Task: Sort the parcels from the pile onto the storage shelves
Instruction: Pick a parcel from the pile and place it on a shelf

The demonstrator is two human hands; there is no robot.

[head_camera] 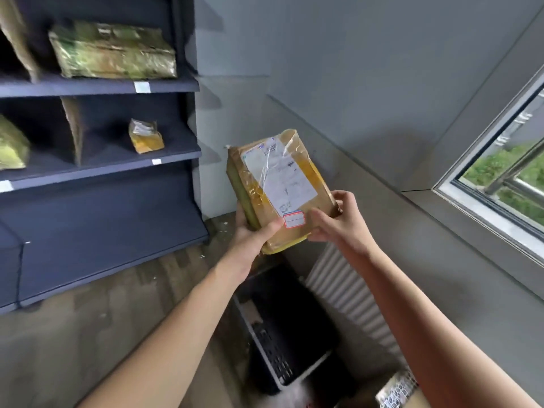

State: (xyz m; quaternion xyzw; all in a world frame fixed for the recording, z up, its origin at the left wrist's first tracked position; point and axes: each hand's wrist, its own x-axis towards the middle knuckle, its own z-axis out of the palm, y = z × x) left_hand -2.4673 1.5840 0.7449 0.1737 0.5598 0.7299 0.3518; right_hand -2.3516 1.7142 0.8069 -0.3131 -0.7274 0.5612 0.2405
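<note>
I hold a brown taped parcel (pixel 278 184) with a white shipping label and a small red-bordered sticker in front of me, tilted, to the right of the shelves. My left hand (pixel 255 235) grips its lower left edge, thumb on top near the sticker. My right hand (pixel 338 217) grips the lower right corner, fingers curled round the edge. The dark blue storage shelves (pixel 97 169) stand at the left. They hold a large wrapped parcel (pixel 113 50) on the upper shelf and a small yellow parcel (pixel 145 136) on the shelf below.
Another wrapped parcel (pixel 11 147) lies at the far left of the middle shelf. A black slotted crate (pixel 287 328) sits on the floor below my hands, beside a white radiator (pixel 350 287). A window (pixel 506 163) is at the right. A patterned parcel (pixel 397 388) shows at the bottom edge.
</note>
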